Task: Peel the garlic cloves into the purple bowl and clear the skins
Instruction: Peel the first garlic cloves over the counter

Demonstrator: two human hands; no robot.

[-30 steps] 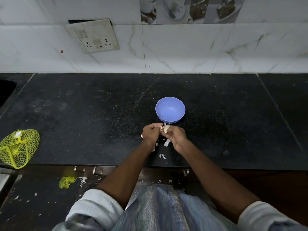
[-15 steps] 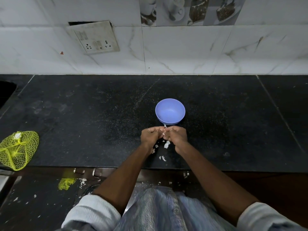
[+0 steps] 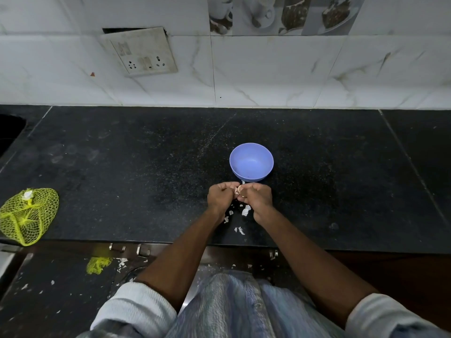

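Now I've both hands, left (image 3: 220,196) and right (image 3: 258,196), pinching one clove (image 3: 238,190) just beside the bowl (image 3: 251,162), mid-peel. Next I'd strip the skin, then drop it in.

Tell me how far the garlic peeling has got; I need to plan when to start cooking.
Early on. The purple bowl looks empty, so no peeled clove is in it yet. Both the left hand and right hand grip one garlic clove just in front of the bowl, working on its skin. A few skins lie on the counter under the hands, not yet cleared.
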